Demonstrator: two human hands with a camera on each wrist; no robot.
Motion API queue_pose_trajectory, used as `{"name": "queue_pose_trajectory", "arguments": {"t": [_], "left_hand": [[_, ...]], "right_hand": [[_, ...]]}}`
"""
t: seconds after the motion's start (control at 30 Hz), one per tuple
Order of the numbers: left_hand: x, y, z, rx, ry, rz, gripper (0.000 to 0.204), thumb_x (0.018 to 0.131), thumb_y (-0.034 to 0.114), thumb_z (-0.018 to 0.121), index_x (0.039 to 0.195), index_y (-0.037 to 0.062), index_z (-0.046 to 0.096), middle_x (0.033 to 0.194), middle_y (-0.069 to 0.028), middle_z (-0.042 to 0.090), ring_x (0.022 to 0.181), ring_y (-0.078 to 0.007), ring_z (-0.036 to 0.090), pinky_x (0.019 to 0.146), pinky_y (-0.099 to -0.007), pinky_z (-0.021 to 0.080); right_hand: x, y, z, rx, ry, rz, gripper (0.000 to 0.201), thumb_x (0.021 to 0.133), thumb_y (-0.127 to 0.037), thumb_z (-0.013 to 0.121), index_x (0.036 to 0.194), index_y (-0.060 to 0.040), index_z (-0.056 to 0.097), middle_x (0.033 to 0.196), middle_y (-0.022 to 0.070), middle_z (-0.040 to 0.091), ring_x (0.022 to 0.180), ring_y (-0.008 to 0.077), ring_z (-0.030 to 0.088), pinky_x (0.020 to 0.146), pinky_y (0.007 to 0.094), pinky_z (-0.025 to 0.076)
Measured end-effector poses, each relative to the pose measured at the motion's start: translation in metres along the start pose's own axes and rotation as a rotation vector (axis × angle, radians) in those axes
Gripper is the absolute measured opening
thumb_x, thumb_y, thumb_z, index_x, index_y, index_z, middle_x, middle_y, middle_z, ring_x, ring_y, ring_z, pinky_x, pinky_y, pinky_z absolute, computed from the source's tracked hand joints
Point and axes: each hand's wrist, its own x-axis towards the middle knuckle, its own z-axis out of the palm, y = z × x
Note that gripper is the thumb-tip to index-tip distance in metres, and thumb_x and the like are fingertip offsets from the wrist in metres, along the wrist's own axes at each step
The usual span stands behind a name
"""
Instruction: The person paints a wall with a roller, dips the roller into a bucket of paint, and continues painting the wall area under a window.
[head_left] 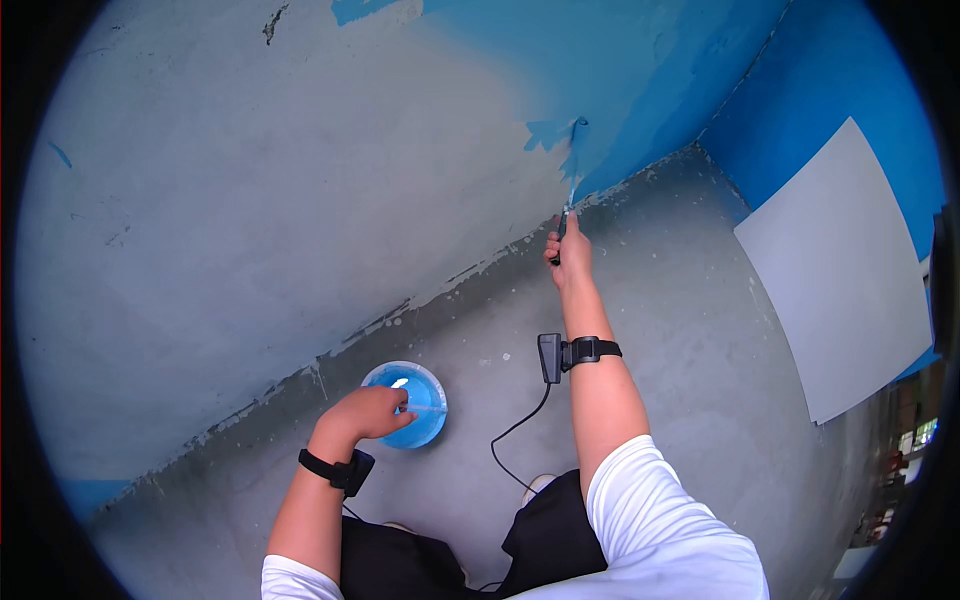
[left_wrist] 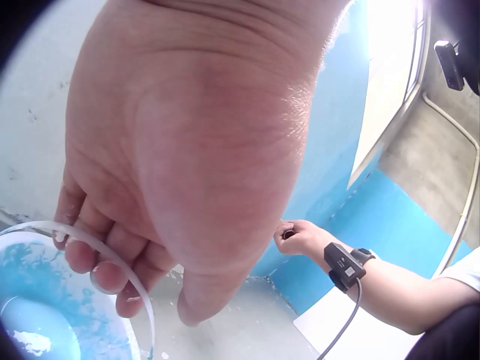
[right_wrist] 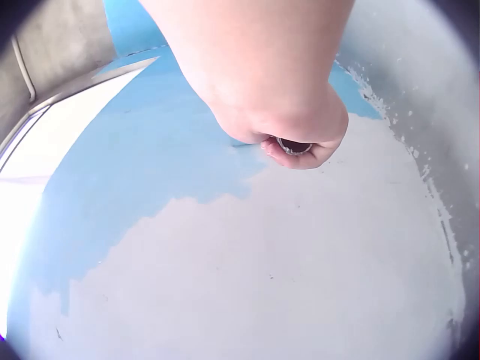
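Head view: a person crouches by a grey wall [head_left: 250,200] that is partly painted blue.
Right hand: the right hand [head_left: 567,255] is closed tight around the handle of a paint brush [head_left: 572,170].
Right grip: the fingers are curled all the way round the handle, with no gap. In the right wrist view the round end of the handle peeks out of the fist [right_wrist: 294,146].
Brush: it sticks up from the right hand. Its tip touches the wall right at the edge of the blue paint [head_left: 640,70].
Left hand: the left hand [head_left: 372,410] rests on the near rim of a paint bucket [head_left: 432,385].
Left grip: the fingers are bent over the thin white rim. In the left wrist view the fingertips [left_wrist: 109,274] sit on the rim and hang a little inside.
Bucket: it stands on the floor [head_left: 680,330] just under the left hand. It has blue paint in it [left_wrist: 52,300].
Between the hands: the two hands are well apart. The bucket is low by the left hand, and the brush is high up by the right hand.
Wrists: each wrist has a black strap with a small camera. A black wire [head_left: 515,425] hangs down from the right one.
Nearby: a flat grey board [head_left: 840,270] lies off to the right of the right hand.
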Motion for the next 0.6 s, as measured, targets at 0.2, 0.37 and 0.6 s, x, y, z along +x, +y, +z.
{"name": "queue_pose_trajectory", "arguments": {"t": [0.2, 0.37, 0.6], "left_hand": [[0.007, -0.004, 0.007, 0.014, 0.016, 0.015, 0.04, 0.089, 0.04, 0.056, 0.102, 0.0037, 0.067, 0.099, -0.017, 0.069, 0.092, -0.0358, 0.065, 0.08, -0.0439, 0.051], [0.009, -0.009, 0.011, 0.007, 0.033, 0.026, 0.039, 0.089, 0.04, 0.057, 0.102, 0.0044, 0.066, 0.097, -0.017, 0.07, 0.09, -0.0364, 0.065, 0.079, -0.0445, 0.051], [0.006, -0.006, 0.008, 0.033, 0.015, 0.019, 0.036, 0.09, 0.038, 0.058, 0.099, 0.0046, 0.066, 0.092, -0.0166, 0.069, 0.086, -0.0353, 0.065, 0.074, -0.0433, 0.051]], "right_hand": [[0.004, 0.052, -0.037, -0.291, -0.023, -0.224, 0.034, 0.1, -0.039, 0.05, 0.1, -0.0057, 0.055, 0.065, 0.0014, 0.046, 0.046, 0.0071, 0.038, 0.04, 0.0228, 0.03], [0.012, 0.042, -0.034, -0.414, 0.004, -0.26, 0.033, 0.1, -0.039, 0.051, 0.101, -0.0066, 0.054, 0.065, 0.0011, 0.046, 0.047, 0.0067, 0.038, 0.041, 0.0222, 0.03], [0.004, 0.01, -0.007, -0.165, 0.023, -0.171, 0.035, 0.099, -0.041, 0.05, 0.102, -0.0061, 0.053, 0.066, 0.0008, 0.044, 0.047, 0.0065, 0.037, 0.041, 0.0214, 0.028]]}}
